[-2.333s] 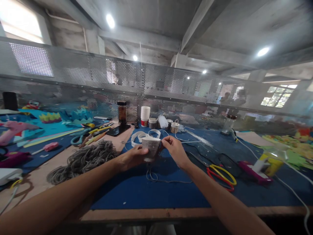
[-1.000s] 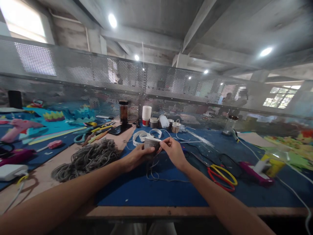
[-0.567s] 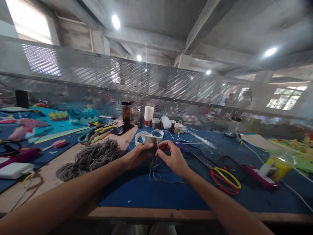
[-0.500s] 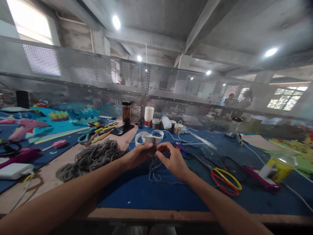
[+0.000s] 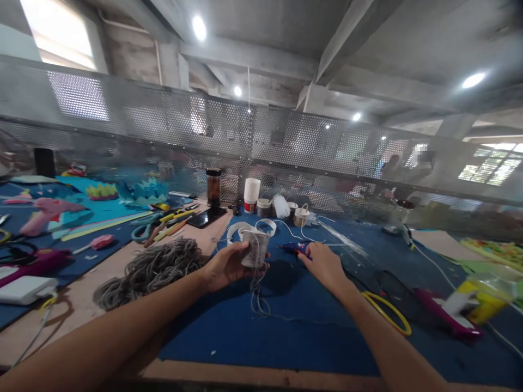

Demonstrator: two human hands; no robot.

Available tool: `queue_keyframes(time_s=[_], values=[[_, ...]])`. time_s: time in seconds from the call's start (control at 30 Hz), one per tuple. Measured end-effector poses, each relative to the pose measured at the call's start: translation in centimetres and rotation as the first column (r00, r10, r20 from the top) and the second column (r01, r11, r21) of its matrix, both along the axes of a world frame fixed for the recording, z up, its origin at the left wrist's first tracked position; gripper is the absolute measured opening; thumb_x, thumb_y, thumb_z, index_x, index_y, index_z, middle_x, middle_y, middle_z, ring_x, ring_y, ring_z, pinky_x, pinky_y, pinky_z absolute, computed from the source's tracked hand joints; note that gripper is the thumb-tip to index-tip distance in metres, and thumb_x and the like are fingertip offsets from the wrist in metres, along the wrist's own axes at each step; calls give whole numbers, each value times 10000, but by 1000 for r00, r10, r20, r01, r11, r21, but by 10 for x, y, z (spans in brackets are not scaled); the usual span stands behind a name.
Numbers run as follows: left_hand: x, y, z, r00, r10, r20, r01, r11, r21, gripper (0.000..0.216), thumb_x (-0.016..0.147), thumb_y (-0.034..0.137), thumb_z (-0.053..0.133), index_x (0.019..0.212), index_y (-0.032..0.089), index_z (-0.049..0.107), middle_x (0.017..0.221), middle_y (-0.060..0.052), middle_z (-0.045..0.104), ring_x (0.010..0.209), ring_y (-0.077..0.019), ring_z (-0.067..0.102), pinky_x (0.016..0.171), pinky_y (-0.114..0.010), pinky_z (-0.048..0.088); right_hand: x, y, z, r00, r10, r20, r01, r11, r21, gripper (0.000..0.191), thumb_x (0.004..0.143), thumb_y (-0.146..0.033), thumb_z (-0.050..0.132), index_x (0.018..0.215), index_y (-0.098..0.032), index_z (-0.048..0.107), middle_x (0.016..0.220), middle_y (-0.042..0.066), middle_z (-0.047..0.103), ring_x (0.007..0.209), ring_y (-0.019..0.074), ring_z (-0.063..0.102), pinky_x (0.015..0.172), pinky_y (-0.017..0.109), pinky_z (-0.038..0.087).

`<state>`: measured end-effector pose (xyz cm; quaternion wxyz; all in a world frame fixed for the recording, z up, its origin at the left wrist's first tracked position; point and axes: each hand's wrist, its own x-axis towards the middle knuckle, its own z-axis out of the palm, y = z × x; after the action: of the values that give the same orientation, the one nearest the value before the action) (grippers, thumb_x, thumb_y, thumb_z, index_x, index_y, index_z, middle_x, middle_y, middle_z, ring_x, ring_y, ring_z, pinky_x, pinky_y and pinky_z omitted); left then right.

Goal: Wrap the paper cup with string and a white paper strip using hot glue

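Observation:
My left hand (image 5: 226, 265) is closed round a paper cup (image 5: 254, 251) wound with grey cord, held above the blue mat. A loose tail of grey cord (image 5: 258, 305) hangs from the cup and trails over the mat. Right of the cup, my right hand (image 5: 324, 267) has its fingers round a dark blue glue gun (image 5: 295, 247) with a red part, its nozzle towards the left. Part of that tool is hidden under the fingers. White paper strip rings (image 5: 267, 224) lie just behind the cup.
A heap of grey cord (image 5: 155, 272) lies left, near pens, a phone (image 5: 207, 217) and a pink glue gun (image 5: 44, 215). Stacked paper cups (image 5: 251, 193), small pots and a dark jar (image 5: 213, 188) stand at the back. Yellow-handled scissors (image 5: 388, 313) lie under my right forearm.
My right hand has left the cup, moved right and closed on the blue glue gun. My left hand still holds the cup, now tilted a little, with the cord hanging down its front.

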<state>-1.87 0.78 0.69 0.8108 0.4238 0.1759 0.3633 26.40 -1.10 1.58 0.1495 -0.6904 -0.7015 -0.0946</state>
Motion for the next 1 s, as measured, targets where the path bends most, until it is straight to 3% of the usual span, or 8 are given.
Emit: queue_keyframes(time_s=[0.2, 0.37, 0.5, 0.6, 0.7, 0.8, 0.9, 1.0], values=[[-3, 5, -4, 999, -15, 29, 15, 1000, -4, 498, 897, 403, 568, 1306, 120, 572, 1216, -208, 697, 1052, -356, 702, 964, -501, 495, 17, 10, -4, 994, -95, -51, 91, 993, -76, 253, 916, -412, 605, 990, -170, 614, 1099, 168, 650, 1060, 325, 614, 793, 373, 458], [-4, 6, -5, 997, -62, 35, 63, 998, -29, 549, 883, 447, 568, 1315, 107, 568, 1215, -199, 695, 1037, -356, 703, 973, -494, 478, 32, 21, -12, 968, -118, -223, 66, 972, -227, 269, 912, -431, 584, 849, -177, 645, 891, 129, 702, 912, 323, 680, 775, 389, 449], [-5, 8, -8, 997, -71, 29, 73, 996, -49, 545, 883, 463, 566, 1314, 129, 571, 1188, -178, 709, 976, -328, 719, 904, -439, 507, 37, 28, -16, 889, -134, -438, 19, 966, -256, 287, 899, -424, 579, 736, -190, 607, 769, 101, 700, 827, 289, 692, 740, 356, 453], [-5, 11, -10, 995, -92, 38, 94, 993, -65, 536, 881, 463, 562, 1296, 125, 582, 1167, -179, 713, 869, -278, 722, 825, -391, 522, 32, 28, -13, 749, -123, -651, -51, 969, -241, 289, 926, -420, 523, 776, -182, 591, 722, 97, 697, 698, 247, 693, 667, 333, 475], [-4, 14, -11, 994, -101, 50, 105, 992, -77, 527, 877, 462, 567, 1282, 126, 589, 1131, -173, 722, 798, -247, 707, 778, -367, 521, 22, 24, -8, 526, -37, -850, -180, 972, -154, 313, 949, -457, 475, 902, -172, 594, 930, 124, 731, 719, 206, 708, 648, 309, 514], [-5, 18, -12, 994, -95, 48, 99, 991, -86, 521, 876, 452, 579, 1282, 126, 593, 1075, -163, 734, 733, -220, 689, 726, -338, 517, 12, 18, -2, 294, 65, -954, -279, 960, -21, 355, 907, -518, 561, 1030, -186, 590, 1106, 111, 705, 813, 183, 709, 693, 291, 541], [-6, 23, -12, 997, -78, 25, 80, 995, -58, 523, 883, 438, 585, 1307, 133, 579, 1083, -163, 728, 684, -197, 668, 666, -312, 507, 4, 13, 2, 122, 123, -985, -326, 942, 77, 404, 829, -549, 680, 995, -189, 603, 1031, 75, 688, 759, 149, 662, 682, 273, 535], [-6, 30, -13, 998, -55, 3, 56, 998, -33, 494, 896, 417, 575, 1311, 149, 576, 1121, -165, 715, 676, -184, 658, 611, -280, 484, -4, 8, 6, 22, 138, -990, -377, 918, 120, 395, 782, -527, 754, 923, -184, 617, 895, 28, 642, 693, 118, 598, 643, 251, 505]])
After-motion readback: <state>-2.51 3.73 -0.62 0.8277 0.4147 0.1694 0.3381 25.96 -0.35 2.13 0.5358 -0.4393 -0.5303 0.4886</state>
